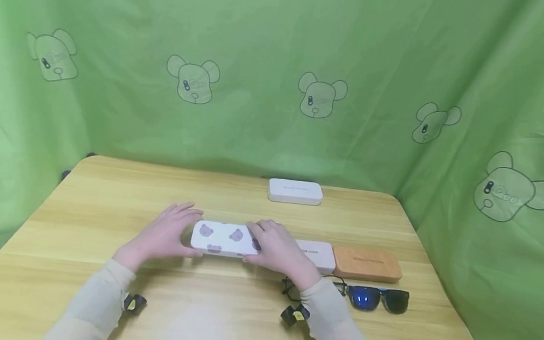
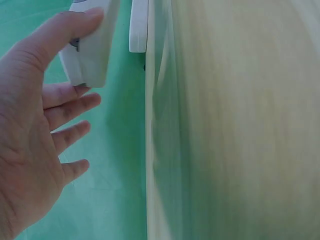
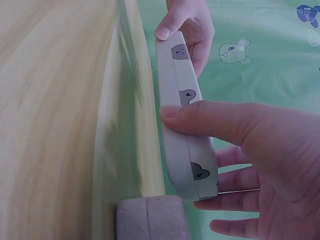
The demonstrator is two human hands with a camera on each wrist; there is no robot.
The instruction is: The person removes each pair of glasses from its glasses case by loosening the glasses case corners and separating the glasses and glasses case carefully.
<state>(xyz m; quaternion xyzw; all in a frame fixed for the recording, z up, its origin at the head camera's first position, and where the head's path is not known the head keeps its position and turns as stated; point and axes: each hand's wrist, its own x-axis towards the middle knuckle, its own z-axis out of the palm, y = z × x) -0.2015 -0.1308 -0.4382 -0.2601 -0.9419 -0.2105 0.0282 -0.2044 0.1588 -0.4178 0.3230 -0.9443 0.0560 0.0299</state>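
A white glasses case [image 1: 222, 239] printed with grey bear heads is held between both hands, near the middle of the table. My left hand [image 1: 164, 236] pinches its left end, thumb on the near side and index finger behind, while the other fingers spread free. At the opposite end, my right hand [image 1: 280, 249] grips the case with the thumb on its near side and fingers on the far side. In the right wrist view, the case [image 3: 175, 100] appears lifted off the table, with its lid closed along a thin seam.
A white case [image 1: 295, 193] lies at the table's back. Right of my hands, a pale case [image 1: 320, 258] touches a tan case [image 1: 367, 265]. In front of these are thin-framed eyeglasses [image 1: 292, 290], partly behind my right wrist, and blue-lensed sunglasses [image 1: 365, 298]. Green curtain [image 1: 255, 136] surrounds the table.
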